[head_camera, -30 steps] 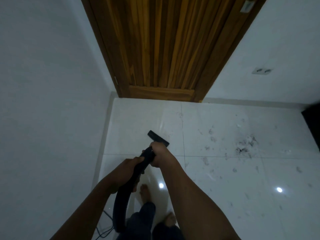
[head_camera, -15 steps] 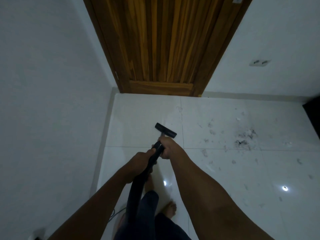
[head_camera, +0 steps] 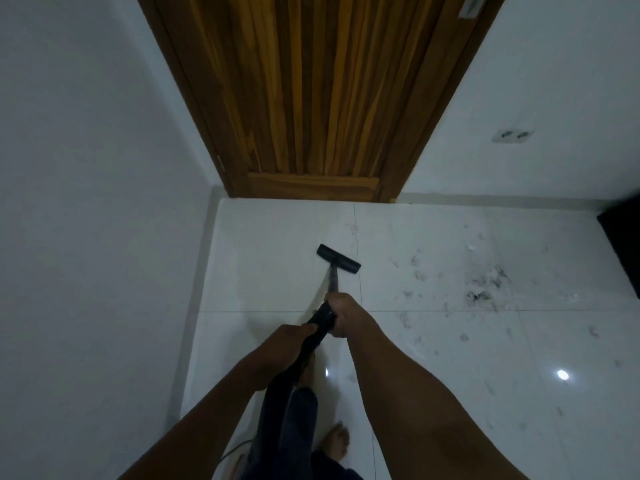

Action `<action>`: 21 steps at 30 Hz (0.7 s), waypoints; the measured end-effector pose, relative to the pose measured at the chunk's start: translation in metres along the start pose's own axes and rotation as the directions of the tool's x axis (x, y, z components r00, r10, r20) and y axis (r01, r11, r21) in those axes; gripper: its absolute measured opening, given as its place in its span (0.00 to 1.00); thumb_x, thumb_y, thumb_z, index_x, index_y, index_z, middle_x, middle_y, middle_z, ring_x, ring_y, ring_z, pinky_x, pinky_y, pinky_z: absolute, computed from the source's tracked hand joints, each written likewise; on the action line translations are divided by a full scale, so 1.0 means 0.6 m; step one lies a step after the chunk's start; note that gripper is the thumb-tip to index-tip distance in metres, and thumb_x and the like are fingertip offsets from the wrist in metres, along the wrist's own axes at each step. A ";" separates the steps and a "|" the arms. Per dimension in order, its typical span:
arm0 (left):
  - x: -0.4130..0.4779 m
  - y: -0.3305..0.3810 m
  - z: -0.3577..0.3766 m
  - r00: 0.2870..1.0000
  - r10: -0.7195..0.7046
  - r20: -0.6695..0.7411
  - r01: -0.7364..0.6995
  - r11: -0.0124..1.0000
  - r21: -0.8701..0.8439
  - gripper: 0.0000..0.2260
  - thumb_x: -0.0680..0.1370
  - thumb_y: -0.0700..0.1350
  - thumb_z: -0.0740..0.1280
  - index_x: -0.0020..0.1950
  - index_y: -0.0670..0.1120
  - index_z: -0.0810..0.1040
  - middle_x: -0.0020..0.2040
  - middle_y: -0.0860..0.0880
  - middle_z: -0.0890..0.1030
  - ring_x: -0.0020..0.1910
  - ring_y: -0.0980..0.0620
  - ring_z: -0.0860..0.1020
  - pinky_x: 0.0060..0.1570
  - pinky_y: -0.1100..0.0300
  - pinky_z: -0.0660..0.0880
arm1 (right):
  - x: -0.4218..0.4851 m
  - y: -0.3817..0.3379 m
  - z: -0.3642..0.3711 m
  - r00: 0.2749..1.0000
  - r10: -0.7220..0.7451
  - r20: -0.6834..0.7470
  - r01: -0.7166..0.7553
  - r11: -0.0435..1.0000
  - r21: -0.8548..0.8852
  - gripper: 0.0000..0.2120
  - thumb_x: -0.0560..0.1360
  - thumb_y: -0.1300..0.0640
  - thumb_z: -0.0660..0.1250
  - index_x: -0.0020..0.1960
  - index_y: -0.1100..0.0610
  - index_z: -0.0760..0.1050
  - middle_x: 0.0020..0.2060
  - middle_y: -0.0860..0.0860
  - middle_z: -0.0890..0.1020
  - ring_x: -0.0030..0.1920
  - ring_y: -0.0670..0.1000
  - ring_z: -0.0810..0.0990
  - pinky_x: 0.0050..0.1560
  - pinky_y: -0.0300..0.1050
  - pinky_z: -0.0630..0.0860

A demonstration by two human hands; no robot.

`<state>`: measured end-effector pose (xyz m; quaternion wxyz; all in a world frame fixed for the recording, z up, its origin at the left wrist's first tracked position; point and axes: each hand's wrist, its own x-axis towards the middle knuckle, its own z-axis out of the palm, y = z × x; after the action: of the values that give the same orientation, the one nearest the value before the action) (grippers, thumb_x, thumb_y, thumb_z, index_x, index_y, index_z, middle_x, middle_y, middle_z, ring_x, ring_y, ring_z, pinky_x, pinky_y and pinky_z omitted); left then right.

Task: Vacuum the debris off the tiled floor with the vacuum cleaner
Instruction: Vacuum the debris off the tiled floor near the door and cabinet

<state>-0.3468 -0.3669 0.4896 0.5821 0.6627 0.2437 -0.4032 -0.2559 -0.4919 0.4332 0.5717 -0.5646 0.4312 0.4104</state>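
Note:
A black vacuum wand [head_camera: 331,280] runs from my hands down to a flat black floor nozzle [head_camera: 338,258] resting on the white tiled floor [head_camera: 270,271] near the door. My right hand [head_camera: 341,311] grips the wand's upper end. Just behind it, my left hand [head_camera: 284,348] holds the black hose handle [head_camera: 317,329]. Dark debris [head_camera: 483,289] lies scattered on the tiles to the right of the nozzle, thickest in one clump. Smaller specks spread toward the lower right.
A wooden door [head_camera: 311,98] stands shut straight ahead, with white walls on both sides. A wall socket [head_camera: 512,136] sits low on the right wall. A dark object [head_camera: 623,244] juts in at the right edge. My bare foot [head_camera: 337,445] stands below.
The nozzle has slid forward across the tile toward the door, and more of the wand shows past my right hand. Both hands kept their grip.

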 end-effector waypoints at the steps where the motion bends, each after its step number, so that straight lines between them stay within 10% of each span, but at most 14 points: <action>1: 0.008 0.014 -0.006 1.000 0.012 0.009 -0.012 1.000 0.005 0.20 0.83 0.53 0.58 0.51 0.39 0.80 0.33 0.45 0.78 0.29 0.50 0.76 0.35 0.56 0.72 | 0.006 -0.016 0.002 1.000 -0.020 -0.008 0.020 1.000 0.019 0.14 0.80 0.57 0.61 0.62 0.64 0.72 0.44 0.59 0.79 0.41 0.57 0.79 0.35 0.51 0.78; 7: 0.065 0.093 -0.046 0.994 0.084 0.069 -0.087 0.996 0.032 0.17 0.84 0.49 0.56 0.50 0.40 0.79 0.31 0.48 0.77 0.28 0.50 0.75 0.33 0.56 0.73 | 0.037 -0.116 0.008 0.984 -0.177 0.020 0.175 0.981 0.084 0.10 0.81 0.60 0.56 0.61 0.58 0.69 0.41 0.53 0.74 0.43 0.54 0.78 0.53 0.53 0.79; 12: 0.126 0.126 -0.043 0.996 0.065 0.056 -0.066 0.998 0.012 0.18 0.84 0.51 0.56 0.51 0.37 0.76 0.31 0.47 0.76 0.27 0.49 0.74 0.33 0.54 0.73 | 0.072 -0.177 0.001 0.996 -0.086 0.010 0.084 0.990 0.116 0.17 0.81 0.61 0.60 0.69 0.63 0.67 0.44 0.61 0.76 0.37 0.57 0.80 0.36 0.50 0.80; 21: 0.189 0.187 -0.064 0.995 0.071 0.077 -0.067 0.997 -0.042 0.19 0.84 0.49 0.55 0.56 0.33 0.74 0.33 0.43 0.75 0.25 0.48 0.73 0.27 0.56 0.73 | 0.114 -0.265 0.007 0.996 -0.083 -0.025 0.083 0.996 0.017 0.20 0.81 0.62 0.59 0.72 0.63 0.63 0.47 0.62 0.75 0.37 0.56 0.80 0.40 0.51 0.81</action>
<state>-0.1852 -0.3689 0.4609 0.6177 0.6429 0.2056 -0.4035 -0.0840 -0.4928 0.4142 0.5881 -0.5818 0.4181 0.3753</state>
